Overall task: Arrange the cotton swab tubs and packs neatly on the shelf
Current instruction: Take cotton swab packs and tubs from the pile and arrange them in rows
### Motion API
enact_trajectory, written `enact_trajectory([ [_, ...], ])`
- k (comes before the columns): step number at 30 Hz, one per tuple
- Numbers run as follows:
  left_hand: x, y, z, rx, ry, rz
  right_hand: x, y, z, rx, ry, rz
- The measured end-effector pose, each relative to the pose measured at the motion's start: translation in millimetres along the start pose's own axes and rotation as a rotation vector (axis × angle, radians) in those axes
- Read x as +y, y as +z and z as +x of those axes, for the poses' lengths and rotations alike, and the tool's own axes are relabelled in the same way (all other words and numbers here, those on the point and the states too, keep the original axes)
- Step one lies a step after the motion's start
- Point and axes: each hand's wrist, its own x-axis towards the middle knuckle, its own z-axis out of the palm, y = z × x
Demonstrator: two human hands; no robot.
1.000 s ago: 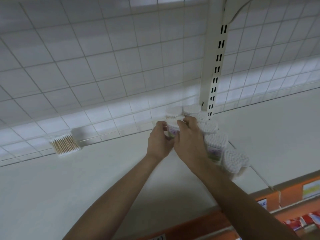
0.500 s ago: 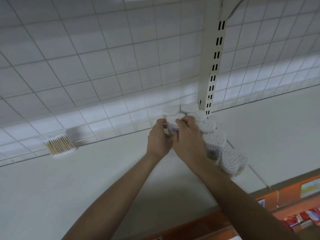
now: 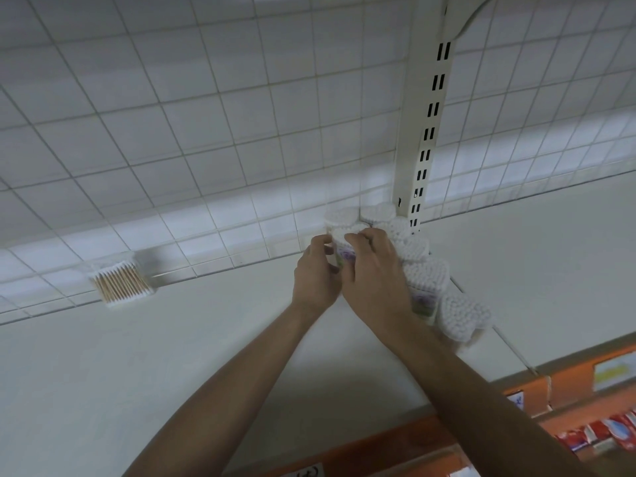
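Head camera looks onto the white shelf (image 3: 172, 356), where the left hand (image 3: 315, 273) and right hand (image 3: 375, 273) curl their fingers round one swab tub (image 3: 344, 251) just left of the slotted post (image 3: 418, 132). A row of tubs (image 3: 426, 277) runs forward from the post's foot. The wooden-stick pack (image 3: 120, 284) lies well left of the post.

Tub (image 3: 344, 244) eased backward — slightly.
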Motion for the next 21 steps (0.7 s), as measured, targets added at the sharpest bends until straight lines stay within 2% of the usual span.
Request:
enact_trajectory([
  [4, -5, -8, -4, -0.023, 0.038, 0.089, -8, -2, -3, 0.052, -0.086, 0.003],
  [12, -21, -51, -26, 0.022, 0.000, 0.135, -32, 8, -7, -0.173, -0.177, -0.032],
  [15, -35, -76, -39, 0.080, 0.010, 0.230, -48, 20, -8, -0.291, -0.217, -0.061],
  [21, -72, -138, -71, 0.145, -0.015, 0.457, -97, 55, -18, -0.406, -0.317, -0.045],
])
